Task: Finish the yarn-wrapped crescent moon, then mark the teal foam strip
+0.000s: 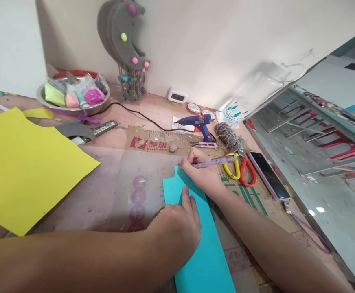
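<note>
A turquoise sheet of paper or card (206,258) lies in front of me, with a notch cut at its far left corner. My left hand (177,224) presses on it, index finger stretched out and the other fingers partly bent. At the sheet's far end, my right hand (203,175) is closed around a purple pen (214,161). The pen's tip is hidden behind the fingers. Just beyond that hand lie small pink-handled snips (203,145) and a blue glue gun (197,121). Scissors with one yellow and one red handle (247,173) rest to its right.
A yellow sheet (33,171) lies left. Behind it stands a metal bowl (96,106) with bagged coloured clay. A grey moon ornament (121,40) leans on the wall. Grey yarn (227,136), a clear bottle (250,91) and a phone (269,175) are near the table's right edge.
</note>
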The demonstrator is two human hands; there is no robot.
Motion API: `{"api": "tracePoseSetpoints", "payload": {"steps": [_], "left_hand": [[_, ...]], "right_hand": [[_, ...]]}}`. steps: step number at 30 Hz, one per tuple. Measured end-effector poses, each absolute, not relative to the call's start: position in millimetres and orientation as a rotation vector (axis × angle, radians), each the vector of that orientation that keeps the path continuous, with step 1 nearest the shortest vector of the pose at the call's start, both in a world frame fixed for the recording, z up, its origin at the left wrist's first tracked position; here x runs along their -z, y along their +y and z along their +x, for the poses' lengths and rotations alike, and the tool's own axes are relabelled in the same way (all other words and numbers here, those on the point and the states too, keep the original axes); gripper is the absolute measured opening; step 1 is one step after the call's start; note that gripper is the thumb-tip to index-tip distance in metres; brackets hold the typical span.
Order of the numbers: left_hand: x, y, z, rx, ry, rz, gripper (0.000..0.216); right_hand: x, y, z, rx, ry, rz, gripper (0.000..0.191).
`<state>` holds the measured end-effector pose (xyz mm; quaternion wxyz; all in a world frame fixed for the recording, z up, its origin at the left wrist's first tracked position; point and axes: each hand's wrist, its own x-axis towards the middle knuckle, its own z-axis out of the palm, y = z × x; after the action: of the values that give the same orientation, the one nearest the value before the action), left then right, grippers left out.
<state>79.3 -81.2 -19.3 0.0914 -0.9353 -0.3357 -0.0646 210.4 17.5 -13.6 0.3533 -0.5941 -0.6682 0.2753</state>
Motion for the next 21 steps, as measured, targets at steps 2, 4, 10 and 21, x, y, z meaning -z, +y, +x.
{"api": "tracePoseSetpoints", "payload": {"steps": [2,4,10,21], "left_hand": [[19.4,-81.0,79.2,0.187,-0.987,-2.785,0.046],[19.0,-80.9,79.0,0.189,-0.985,-2.783,0.046],[18.2,-81.1,79.0,0.18,-1.007,-2.779,0.046],[22.1,-81.3,79.0,0.188,-0.976,-2.783,0.047]], "right_hand": [[13.5,17.4,210.3,-0.725,-1.732,-1.527,0.025],[13.5,17.4,210.0,-0.726,-1.731,-1.526,0.025],[12.4,17.5,209.0,-0.705,-1.724,-1.544,0.026],[9.8,15.3,207.4,-0.748,-1.734,-1.552,0.025]]}}
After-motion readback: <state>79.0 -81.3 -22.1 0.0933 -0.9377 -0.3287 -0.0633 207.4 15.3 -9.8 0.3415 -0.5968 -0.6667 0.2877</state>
